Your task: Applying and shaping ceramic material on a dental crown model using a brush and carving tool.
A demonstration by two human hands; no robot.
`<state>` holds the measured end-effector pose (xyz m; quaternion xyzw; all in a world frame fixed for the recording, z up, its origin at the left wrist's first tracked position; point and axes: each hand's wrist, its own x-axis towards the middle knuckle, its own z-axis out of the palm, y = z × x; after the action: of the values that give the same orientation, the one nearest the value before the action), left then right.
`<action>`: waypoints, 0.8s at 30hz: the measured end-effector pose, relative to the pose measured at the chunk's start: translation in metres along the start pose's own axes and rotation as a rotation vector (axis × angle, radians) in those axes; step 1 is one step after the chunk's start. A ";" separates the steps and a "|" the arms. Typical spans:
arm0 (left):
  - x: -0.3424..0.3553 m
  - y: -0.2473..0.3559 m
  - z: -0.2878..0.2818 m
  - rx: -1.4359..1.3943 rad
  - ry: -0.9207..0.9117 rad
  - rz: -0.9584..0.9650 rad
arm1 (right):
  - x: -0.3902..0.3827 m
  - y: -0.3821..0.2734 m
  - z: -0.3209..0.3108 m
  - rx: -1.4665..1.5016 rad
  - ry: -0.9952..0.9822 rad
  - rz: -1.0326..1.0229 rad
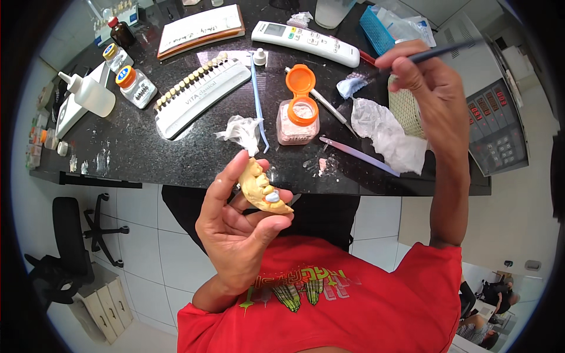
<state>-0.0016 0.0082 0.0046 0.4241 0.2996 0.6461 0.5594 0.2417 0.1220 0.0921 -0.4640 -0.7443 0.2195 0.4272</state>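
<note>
My left hand (pixel 235 229) grips a yellow dental model (pixel 256 188) with a pale blue-white tooth (pixel 272 197) on it, held just below the bench's front edge. My right hand (pixel 428 88), raised at the upper right, holds a dark-handled brush (pixel 434 53) whose tip hovers over a light blue crumpled pad (pixel 348 88). Between my hands stand an open pink powder jar (pixel 294 130) with an orange lid, a thin light blue instrument (pixel 257 97) and a lilac instrument (pixel 362 156). White tissues (pixel 241 132) lie near the jar.
On the dark bench (pixel 194 165) are a tooth shade guide (pixel 200 94), white remote (pixel 303 44), notepad (pixel 200 29), several bottles (pixel 94 94) and a blue basket (pixel 376 35). A control panel (pixel 488 117) stands at right, an office chair (pixel 70 235) at lower left. People (pixel 497 297) are at lower right.
</note>
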 end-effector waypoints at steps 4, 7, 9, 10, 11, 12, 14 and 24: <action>0.002 0.003 -0.007 -0.054 0.071 0.003 | 0.003 -0.011 0.008 -0.253 -0.334 0.160; 0.008 0.004 -0.008 -0.045 0.111 0.022 | 0.003 -0.011 0.026 -0.483 -0.380 0.102; 0.011 0.006 -0.005 -0.062 0.134 0.031 | 0.000 -0.002 0.031 -0.536 -0.380 0.079; 0.013 0.006 -0.004 -0.091 0.129 0.017 | -0.002 0.002 0.030 -0.587 -0.381 -0.002; 0.014 0.008 -0.004 -0.111 0.135 0.009 | -0.002 0.004 0.031 -0.629 -0.385 -0.091; 0.015 0.007 -0.004 -0.148 0.144 -0.006 | -0.002 0.002 0.032 -0.632 -0.381 -0.069; 0.017 0.004 -0.005 -0.157 0.122 0.026 | -0.005 0.001 0.032 -0.644 -0.374 -0.094; 0.020 0.002 -0.004 -0.036 0.155 0.069 | -0.012 0.007 0.036 -0.792 -0.369 -0.176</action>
<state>-0.0064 0.0280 0.0090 0.3729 0.3154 0.7011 0.5195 0.2175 0.1170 0.0627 -0.4796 -0.8716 -0.0404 0.0936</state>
